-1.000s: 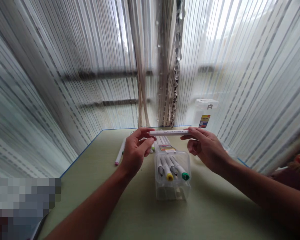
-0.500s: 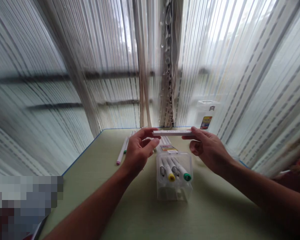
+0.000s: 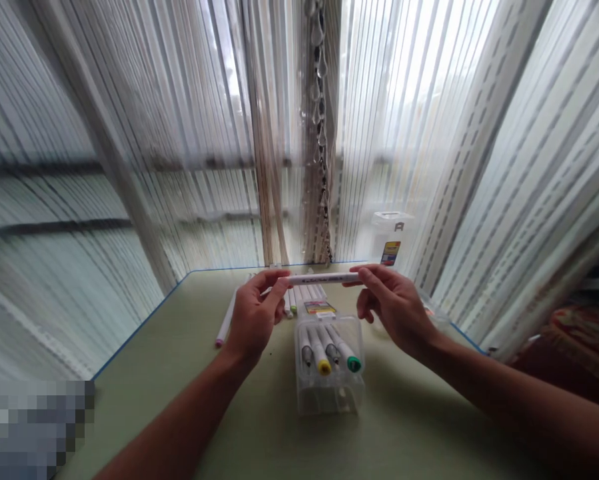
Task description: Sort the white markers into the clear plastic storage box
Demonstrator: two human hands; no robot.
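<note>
A white marker [image 3: 322, 278] with small dark print is held level above the table between both hands. My left hand [image 3: 260, 308] pinches its left end, and my right hand [image 3: 386, 297] pinches the right end. Fingers hide both tips. Below the marker stands a clear plastic box [image 3: 329, 397] with several pens in its upper part: a yellow-ended marker [image 3: 323, 363], a green-ended marker [image 3: 353, 362] and grey-tipped pens [image 3: 307, 355]. Behind the box, more white markers [image 3: 309, 292] lie in a row, partly hidden by my hands.
A pink-ended marker [image 3: 223, 330] lies left of my left hand on the pale green table [image 3: 169, 373]. At the back right stands a clear case [image 3: 392, 237] with a colourful label. Beyond the blue table edge hang string curtains [image 3: 204, 133].
My left thumb has closed onto the marker's left end, where the fingers were loose before. The marker has turned so its print faces me. The whole view has shifted slightly.
</note>
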